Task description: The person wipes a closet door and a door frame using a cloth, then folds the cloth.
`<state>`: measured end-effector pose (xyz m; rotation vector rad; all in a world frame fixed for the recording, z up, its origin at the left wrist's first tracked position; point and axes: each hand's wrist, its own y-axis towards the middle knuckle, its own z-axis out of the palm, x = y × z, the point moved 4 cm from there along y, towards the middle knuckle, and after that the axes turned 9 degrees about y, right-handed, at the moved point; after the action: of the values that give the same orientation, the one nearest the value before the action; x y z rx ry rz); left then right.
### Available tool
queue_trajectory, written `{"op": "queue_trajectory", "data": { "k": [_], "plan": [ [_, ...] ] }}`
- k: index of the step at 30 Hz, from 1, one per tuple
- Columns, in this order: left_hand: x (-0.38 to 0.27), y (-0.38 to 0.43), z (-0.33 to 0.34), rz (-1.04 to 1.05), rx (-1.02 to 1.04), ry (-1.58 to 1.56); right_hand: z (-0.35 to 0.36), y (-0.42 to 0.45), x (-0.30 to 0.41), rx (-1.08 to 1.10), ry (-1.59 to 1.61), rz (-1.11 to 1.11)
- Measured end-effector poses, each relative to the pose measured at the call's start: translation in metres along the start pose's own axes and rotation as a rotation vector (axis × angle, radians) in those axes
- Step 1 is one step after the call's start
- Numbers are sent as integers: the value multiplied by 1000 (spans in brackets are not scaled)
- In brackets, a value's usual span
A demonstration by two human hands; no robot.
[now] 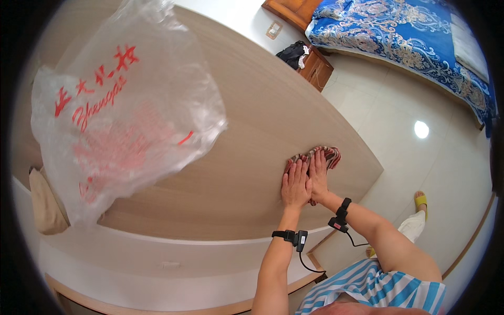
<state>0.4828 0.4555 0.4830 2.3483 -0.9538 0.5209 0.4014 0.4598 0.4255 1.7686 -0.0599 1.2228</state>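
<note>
A striped red, brown and white cloth lies bunched against a light wood-grain panel, whose exact furniture type I cannot tell. My left hand presses flat on the cloth, fingers extended. Beside it and touching it, my right hand also lies flat on the cloth, with its fingertips near the cloth's upper edge. Parts of the cloth are hidden under both palms. Each wrist wears a black strap with a small cabled device. At the left, a translucent plastic bag with red writing covers much of the panel.
A beige object sits beside the bag at the far left. Beyond the panel's edge are a wooden nightstand with dark clothing on it, a bed with a blue patterned cover, and pale floor tiles. A white wall borders the near side.
</note>
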Motion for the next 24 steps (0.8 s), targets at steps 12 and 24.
{"op": "queue_trajectory", "data": {
  "k": [12,24],
  "plan": [
    [17,-13,-24,-228,-52,-186,-13,27,33,283,19,-162],
    [-82,5,-40,-803,-356,-201,-102,128,30,796,-152,-1033]
  ]
}}
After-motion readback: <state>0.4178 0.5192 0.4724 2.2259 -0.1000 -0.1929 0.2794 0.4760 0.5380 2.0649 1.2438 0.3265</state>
